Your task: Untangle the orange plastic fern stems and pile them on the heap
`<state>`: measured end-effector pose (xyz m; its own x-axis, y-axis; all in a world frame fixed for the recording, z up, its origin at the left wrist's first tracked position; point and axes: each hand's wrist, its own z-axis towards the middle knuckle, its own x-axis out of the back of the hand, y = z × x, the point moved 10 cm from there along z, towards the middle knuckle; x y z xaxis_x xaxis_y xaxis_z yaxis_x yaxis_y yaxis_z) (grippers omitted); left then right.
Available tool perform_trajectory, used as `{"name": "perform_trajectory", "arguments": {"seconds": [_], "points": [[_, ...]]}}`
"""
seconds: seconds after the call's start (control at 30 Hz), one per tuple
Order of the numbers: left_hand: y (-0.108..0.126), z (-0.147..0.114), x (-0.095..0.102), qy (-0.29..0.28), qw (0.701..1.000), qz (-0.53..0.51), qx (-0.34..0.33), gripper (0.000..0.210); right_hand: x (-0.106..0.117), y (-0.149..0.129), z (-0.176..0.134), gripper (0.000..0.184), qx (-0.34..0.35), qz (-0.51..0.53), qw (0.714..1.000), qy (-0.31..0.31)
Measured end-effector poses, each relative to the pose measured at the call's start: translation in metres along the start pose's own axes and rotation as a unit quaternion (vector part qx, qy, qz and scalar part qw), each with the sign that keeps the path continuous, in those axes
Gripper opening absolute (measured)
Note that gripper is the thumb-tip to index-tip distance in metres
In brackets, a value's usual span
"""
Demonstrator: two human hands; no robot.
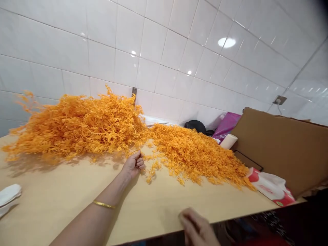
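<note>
My left hand (pixel 134 165), with a gold bangle (pixel 104 204) on its forearm, reaches to the middle of the table. Its fingers are closed on a thin orange sprig (pixel 151 172), whose frilly tips show beside the knuckles. Just behind this hand is the edge of a tall, loose heap of orange artificial foliage (pixel 89 126). A lower, denser pile of orange sprigs (pixel 194 153) spreads to its right. Near the table's front edge, my right hand (pixel 197 227) is curled closed and blurred; nothing shows in its fingers.
The pale wooden table (pixel 77 194) stands against a white tiled wall. At the right are a tissue pack (pixel 271 186), a cardboard box (pixel 279 147), a white roll (pixel 229 141) and a purple bag (pixel 227 124). A black object (pixel 195 125) lies behind. A white item (pixel 9 195) sits far left.
</note>
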<state>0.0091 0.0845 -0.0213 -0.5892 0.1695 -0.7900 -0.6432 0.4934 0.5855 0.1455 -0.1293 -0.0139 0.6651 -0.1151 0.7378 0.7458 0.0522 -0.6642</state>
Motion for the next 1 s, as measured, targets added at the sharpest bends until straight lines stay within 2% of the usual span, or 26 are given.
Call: {"name": "perform_trajectory", "arguments": {"seconds": [0.03, 0.07, 0.13, 0.17, 0.2, 0.27, 0.37, 0.47, 0.57, 0.67, 0.83, 1.0], "points": [[0.001, -0.001, -0.001, -0.007, 1.0, 0.02, -0.008, 0.025, 0.016, 0.005, 0.009, 0.032, -0.014, -0.015, 0.999, 0.035], [0.001, -0.001, -0.003, -0.013, 0.999, 0.041, -0.016, 0.024, 0.041, 0.011, 0.016, 0.034, -0.028, -0.076, 0.989, 0.121], [0.001, -0.001, -0.003, -0.014, 0.996, 0.079, -0.028, 0.024, 0.08, 0.021, 0.024, 0.051, -0.074, -0.222, 0.936, 0.264], [-0.001, -0.001, -0.003, -0.012, 0.995, 0.093, -0.031, 0.024, 0.089, 0.032, 0.029, 0.062, -0.115, -0.275, 0.91, 0.289], [-0.002, -0.001, -0.003, -0.009, 0.994, 0.103, -0.033, 0.025, 0.09, 0.045, 0.037, 0.071, -0.156, -0.307, 0.897, 0.277], [-0.005, -0.001, -0.005, -0.006, 0.992, 0.12, -0.042, 0.026, 0.079, 0.073, 0.056, 0.077, -0.218, -0.336, 0.893, 0.207], [-0.005, -0.007, -0.008, 0.023, 0.983, 0.164, -0.074, 0.027, 0.065, 0.092, 0.076, 0.075, -0.246, -0.361, 0.888, 0.146], [-0.006, -0.013, -0.01, 0.049, 0.97, 0.222, -0.086, 0.029, 0.065, 0.093, 0.088, 0.072, -0.257, -0.378, 0.878, 0.143], [-0.015, -0.011, -0.011, 0.023, 0.969, 0.243, -0.043, 0.032, 0.067, 0.093, 0.093, 0.069, -0.27, -0.379, 0.873, 0.147], [-0.017, -0.006, -0.006, 0.019, 0.972, 0.233, -0.011, 0.034, 0.068, 0.093, 0.096, 0.067, -0.275, -0.376, 0.873, 0.147], [-0.014, -0.002, -0.013, 0.018, 0.977, 0.212, -0.014, 0.032, 0.069, 0.095, 0.098, 0.062, -0.281, -0.397, 0.86, 0.153], [-0.013, 0.0, -0.014, 0.013, 0.982, 0.187, -0.011, 0.029, 0.068, 0.097, 0.102, 0.066, -0.266, -0.389, 0.874, 0.115]]}}
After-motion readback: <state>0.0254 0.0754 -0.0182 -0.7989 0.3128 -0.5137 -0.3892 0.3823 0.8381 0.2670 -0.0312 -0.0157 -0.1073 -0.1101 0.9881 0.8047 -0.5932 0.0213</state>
